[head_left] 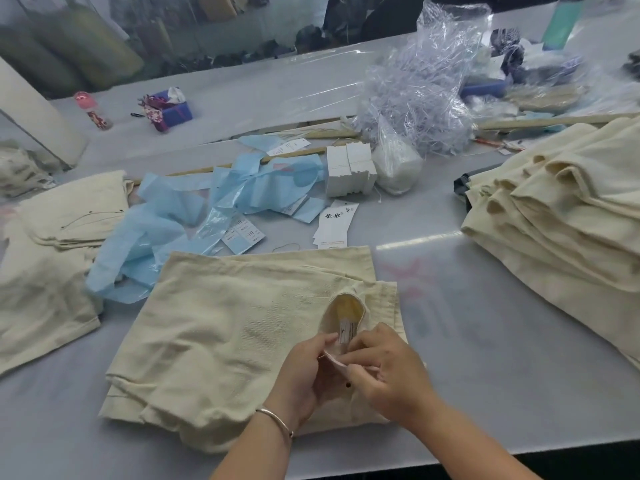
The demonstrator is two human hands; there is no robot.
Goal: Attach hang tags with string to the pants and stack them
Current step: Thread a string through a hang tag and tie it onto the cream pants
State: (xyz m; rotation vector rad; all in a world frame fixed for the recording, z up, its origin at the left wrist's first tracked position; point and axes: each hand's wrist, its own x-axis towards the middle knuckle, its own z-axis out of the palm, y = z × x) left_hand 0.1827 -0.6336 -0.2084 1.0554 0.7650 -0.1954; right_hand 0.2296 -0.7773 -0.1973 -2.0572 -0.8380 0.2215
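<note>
Because the folded pants (221, 334) on the desk (502, 341) are soft and limp, both hands (left (304, 372), right (388, 372)) pinch a small tag (337, 362) at the waistband, the firmest hold.

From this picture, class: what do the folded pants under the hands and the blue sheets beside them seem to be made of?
Pants: cream woven cloth, probably cotton, matte, with a visible ribbed weave.
Blue sheets: likely thin plastic film or nonwoven, crumpled, partly glossy and translucent.
</note>
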